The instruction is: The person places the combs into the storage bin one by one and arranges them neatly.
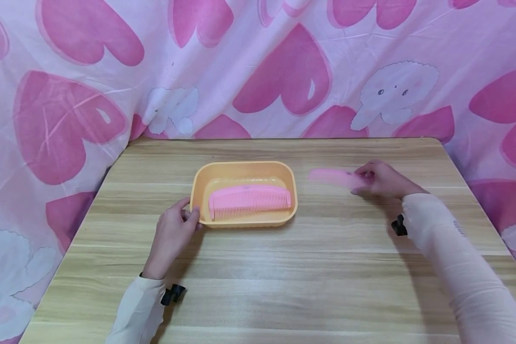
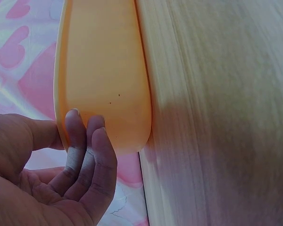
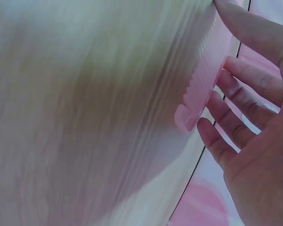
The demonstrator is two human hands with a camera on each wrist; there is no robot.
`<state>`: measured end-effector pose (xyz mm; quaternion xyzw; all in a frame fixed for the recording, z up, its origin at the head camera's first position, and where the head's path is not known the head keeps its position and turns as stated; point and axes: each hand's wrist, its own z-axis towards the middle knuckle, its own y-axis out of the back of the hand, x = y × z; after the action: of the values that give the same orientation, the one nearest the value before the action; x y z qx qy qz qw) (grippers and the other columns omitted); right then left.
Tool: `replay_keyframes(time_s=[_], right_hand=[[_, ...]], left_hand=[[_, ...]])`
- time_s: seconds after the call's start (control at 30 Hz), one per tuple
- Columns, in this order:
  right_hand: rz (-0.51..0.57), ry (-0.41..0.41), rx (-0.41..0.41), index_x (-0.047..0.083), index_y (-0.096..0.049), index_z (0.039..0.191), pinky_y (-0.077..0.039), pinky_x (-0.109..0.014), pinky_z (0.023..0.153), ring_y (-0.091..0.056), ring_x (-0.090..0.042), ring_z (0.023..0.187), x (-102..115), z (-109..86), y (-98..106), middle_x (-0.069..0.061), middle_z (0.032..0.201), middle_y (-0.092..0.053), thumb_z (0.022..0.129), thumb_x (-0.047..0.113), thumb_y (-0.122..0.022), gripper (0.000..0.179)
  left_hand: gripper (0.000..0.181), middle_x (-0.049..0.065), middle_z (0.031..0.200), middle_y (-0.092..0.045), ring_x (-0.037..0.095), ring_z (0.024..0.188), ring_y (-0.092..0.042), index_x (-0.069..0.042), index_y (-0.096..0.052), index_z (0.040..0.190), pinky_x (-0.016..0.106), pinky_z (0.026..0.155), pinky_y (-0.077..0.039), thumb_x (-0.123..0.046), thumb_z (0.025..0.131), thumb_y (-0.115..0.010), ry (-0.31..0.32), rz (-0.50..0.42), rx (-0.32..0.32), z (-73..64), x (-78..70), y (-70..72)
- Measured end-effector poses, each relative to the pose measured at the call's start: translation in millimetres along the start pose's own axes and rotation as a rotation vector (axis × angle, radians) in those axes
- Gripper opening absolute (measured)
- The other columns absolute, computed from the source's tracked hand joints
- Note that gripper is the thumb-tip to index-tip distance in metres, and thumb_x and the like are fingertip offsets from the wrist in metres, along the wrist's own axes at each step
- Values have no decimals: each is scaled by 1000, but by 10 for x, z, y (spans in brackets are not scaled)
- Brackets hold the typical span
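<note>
At the near left corner of an orange plastic tray (image 1: 245,224), my left hand (image 1: 169,234) grips the rim, with the thumb at the edge and several fingers against the outer wall (image 2: 101,61). A pink comb (image 1: 251,195) lies inside the tray, its teeth toward me. To the right of the tray, my right hand (image 1: 383,181) holds a second pink comb (image 1: 331,177) by its right end, low over the table. In the right wrist view, the thumb and fingertips meet this comb (image 3: 205,87) from opposite sides; the teeth face the wood.
The wood-grain table (image 1: 258,286) spreads in front of and around the tray. A pink curtain with hearts and rabbits (image 1: 284,71) hangs behind the far edge and along both sides. Black clips (image 1: 173,294) show at both sleeve cuffs.
</note>
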<state>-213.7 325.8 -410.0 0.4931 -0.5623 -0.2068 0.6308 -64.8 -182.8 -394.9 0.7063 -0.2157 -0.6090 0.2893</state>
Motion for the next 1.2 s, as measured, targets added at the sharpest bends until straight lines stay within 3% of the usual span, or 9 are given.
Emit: replay_keyframes(time_s=[0.23, 0.53, 0.7, 0.9, 1.03, 1.2], right_hand=[[27, -52, 37, -6, -66, 124, -45, -37, 78, -50, -29, 93, 50, 30, -22, -17, 107, -59, 81, 30, -87, 60], [59, -117, 92, -5, -65, 123, -47, -46, 90, -52, -30, 101, 76, 53, -28, -17, 115, -60, 79, 37, -87, 64], [23, -94, 86, -3, -69, 119, -49, -38, 83, -53, -26, 95, 74, 59, -50, -13, 106, -63, 76, 41, -88, 65], [31, -80, 74, -1, -71, 114, -49, -30, 67, -55, -23, 80, 87, 45, -57, -11, 97, -63, 76, 43, -88, 61], [41, -103, 52, -3, -68, 119, -49, -30, 66, -54, -24, 86, 109, 21, -39, -12, 101, -64, 75, 47, -87, 69], [81, -105, -6, -3, -68, 121, -48, -28, 68, -55, -26, 89, 152, -1, 29, -15, 106, -66, 77, 42, -88, 66]], left_hand=[[49, 5, 73, -68, 18, 59, -54, 5, -49, 144, 26, 48, -36, -19, 102, -54, 8, -5, 5, 1, -7, 0], [49, 5, 73, -68, 18, 59, -54, 4, -50, 144, 26, 48, -36, -19, 102, -54, 15, -8, 9, 1, -10, 2], [49, 5, 73, -68, 18, 59, -54, 4, -50, 145, 26, 48, -36, -20, 102, -54, 17, -9, 10, 0, -10, 2], [49, 5, 73, -68, 18, 60, -55, 4, -49, 145, 26, 49, -36, -20, 103, -54, 12, -6, 14, 0, -15, 9], [49, 4, 73, -68, 18, 60, -55, 4, -49, 145, 26, 49, -36, -20, 103, -54, 15, -4, 16, -2, -15, 11], [49, 4, 73, -68, 18, 59, -54, 4, -49, 145, 26, 49, -36, -20, 102, -54, 18, 3, 14, -4, -13, 8]])
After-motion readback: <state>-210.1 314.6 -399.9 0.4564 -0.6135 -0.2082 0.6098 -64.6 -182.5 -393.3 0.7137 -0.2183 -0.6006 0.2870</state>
